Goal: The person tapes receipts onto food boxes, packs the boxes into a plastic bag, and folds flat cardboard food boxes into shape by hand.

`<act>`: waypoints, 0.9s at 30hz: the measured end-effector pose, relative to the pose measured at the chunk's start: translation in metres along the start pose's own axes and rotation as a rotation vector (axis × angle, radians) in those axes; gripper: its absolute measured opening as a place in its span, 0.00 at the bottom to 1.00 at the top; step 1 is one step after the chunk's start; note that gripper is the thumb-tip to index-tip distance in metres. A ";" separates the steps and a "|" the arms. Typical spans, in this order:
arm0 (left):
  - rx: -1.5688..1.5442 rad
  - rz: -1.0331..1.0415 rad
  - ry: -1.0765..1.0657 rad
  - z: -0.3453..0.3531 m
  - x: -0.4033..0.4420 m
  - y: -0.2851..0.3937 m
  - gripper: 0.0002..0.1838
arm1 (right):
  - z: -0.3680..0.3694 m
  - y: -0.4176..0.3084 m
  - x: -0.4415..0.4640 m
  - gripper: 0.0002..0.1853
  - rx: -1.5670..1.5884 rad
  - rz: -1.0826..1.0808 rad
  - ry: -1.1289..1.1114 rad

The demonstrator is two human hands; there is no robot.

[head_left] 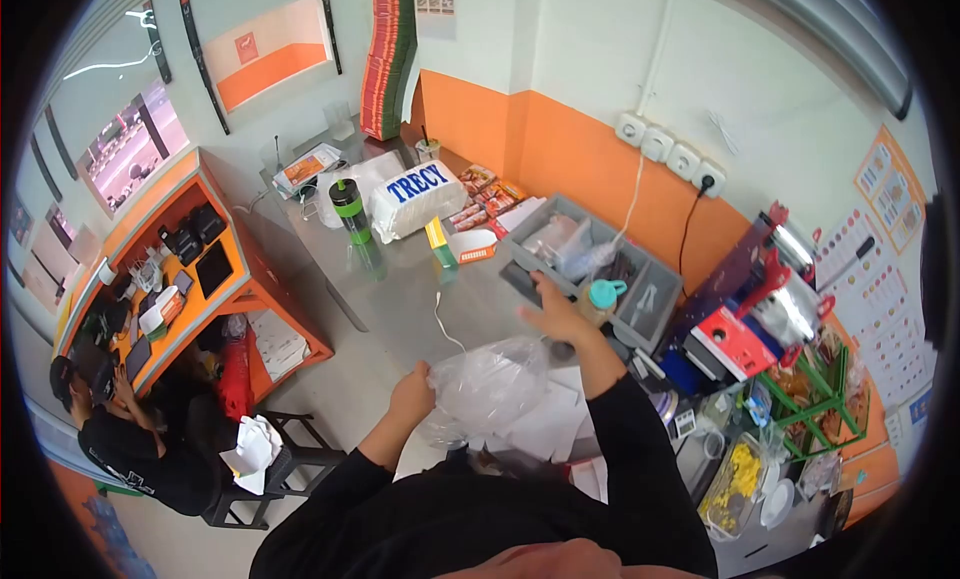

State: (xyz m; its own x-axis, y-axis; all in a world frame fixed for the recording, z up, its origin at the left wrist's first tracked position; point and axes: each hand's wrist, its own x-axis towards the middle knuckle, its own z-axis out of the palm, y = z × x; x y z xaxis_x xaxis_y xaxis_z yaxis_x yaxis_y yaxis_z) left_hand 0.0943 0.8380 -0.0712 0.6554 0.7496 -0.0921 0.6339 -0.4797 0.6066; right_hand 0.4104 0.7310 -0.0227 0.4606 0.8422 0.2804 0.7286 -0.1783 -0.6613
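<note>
My left hand is closed on the edge of a clear plastic bag, which spreads out in front of my body. Apart from the bag, my right hand reaches forward over the metal table with its fingers spread, nothing seen in them. Just beyond its fingertips lies a dark flat object, partly hidden. Beside this hand stands a jar with a turquoise lid. A grey divided bin holding plastic bags is just past it. White sheets lie under the bag.
On the metal table stand a green-black bottle, a white TRECY pack and a small open box. Red-handled pots and a green rack are at right. A person sits by the orange counter at left.
</note>
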 end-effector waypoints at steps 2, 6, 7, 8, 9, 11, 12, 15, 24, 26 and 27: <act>-0.054 -0.066 -0.063 0.000 0.015 -0.011 0.13 | 0.002 0.009 0.078 0.29 -0.097 0.124 0.034; -0.040 0.002 -0.207 0.011 0.027 -0.018 0.14 | 0.016 0.091 0.174 0.26 -0.796 -0.027 0.092; -0.070 -0.003 -0.232 0.017 0.030 -0.022 0.15 | 0.010 0.092 0.186 0.26 -0.804 -0.028 0.105; -0.101 -0.005 -0.258 0.023 0.034 -0.026 0.15 | 0.002 0.089 0.193 0.23 -0.917 0.020 -0.080; -0.098 0.002 -0.297 0.022 0.037 -0.027 0.16 | 0.003 0.119 0.205 0.19 -0.971 0.027 -0.153; -0.103 0.016 -0.342 0.015 0.042 -0.028 0.17 | 0.004 0.176 0.237 0.16 -1.034 0.035 -0.226; -0.150 0.017 -0.399 0.011 0.044 -0.029 0.17 | 0.000 0.193 0.254 0.16 -0.598 0.055 0.017; -0.184 0.018 -0.499 0.017 0.050 -0.041 0.20 | -0.012 0.161 0.273 0.18 0.189 0.103 0.278; -0.270 0.146 -0.522 0.031 0.068 -0.046 0.19 | 0.029 0.151 0.242 0.26 -0.836 0.251 -0.352; -0.236 0.177 -0.526 0.029 0.069 -0.047 0.19 | 0.024 0.103 0.232 0.19 -0.933 0.300 -0.464; -0.232 0.175 -0.528 0.027 0.070 -0.047 0.19 | 0.030 0.113 0.232 0.19 -0.928 0.301 -0.464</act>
State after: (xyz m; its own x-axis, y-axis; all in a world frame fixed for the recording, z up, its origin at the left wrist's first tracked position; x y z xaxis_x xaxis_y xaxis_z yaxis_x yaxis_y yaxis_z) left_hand 0.1216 0.9007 -0.1269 0.8949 0.3125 -0.3187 0.4310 -0.4192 0.7991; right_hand 0.5845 0.9216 -0.0525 0.5898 0.7754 -0.2256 0.8074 -0.5615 0.1810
